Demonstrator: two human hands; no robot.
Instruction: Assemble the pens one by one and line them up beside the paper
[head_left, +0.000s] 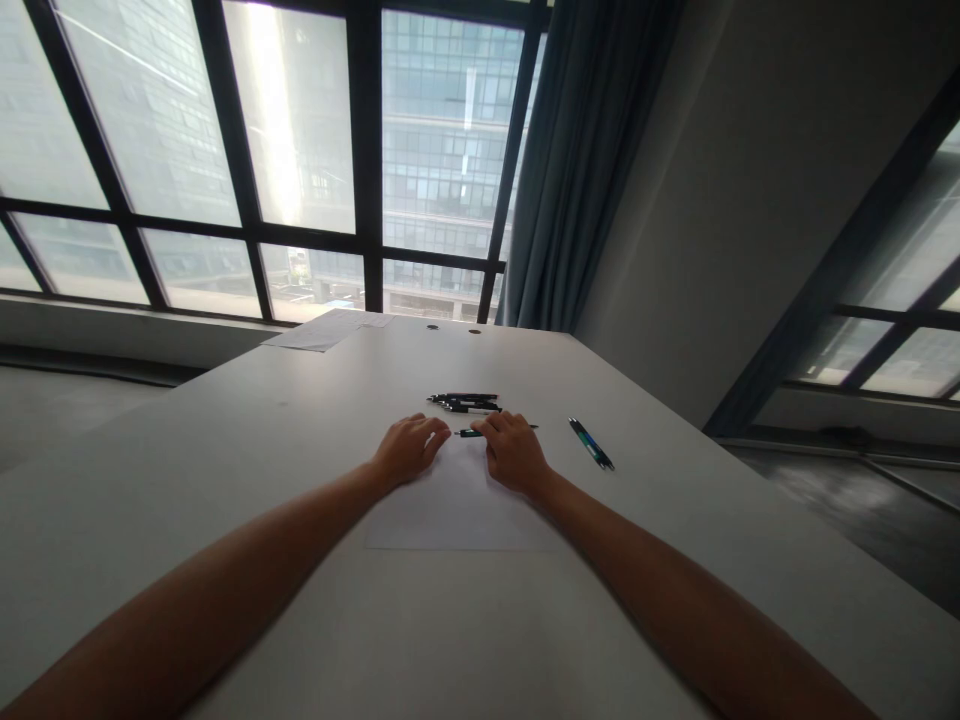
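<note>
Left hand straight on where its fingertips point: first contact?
Probably the pen at the right hand; its end lies just beyond the left hand. Depth is hard to judge.

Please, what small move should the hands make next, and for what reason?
Perhaps the left hand should close lightly on the left end of the pen, to steady it: the right hand seems to grip the pen, while the left hand is just beside that end, apparently not touching it.
</note>
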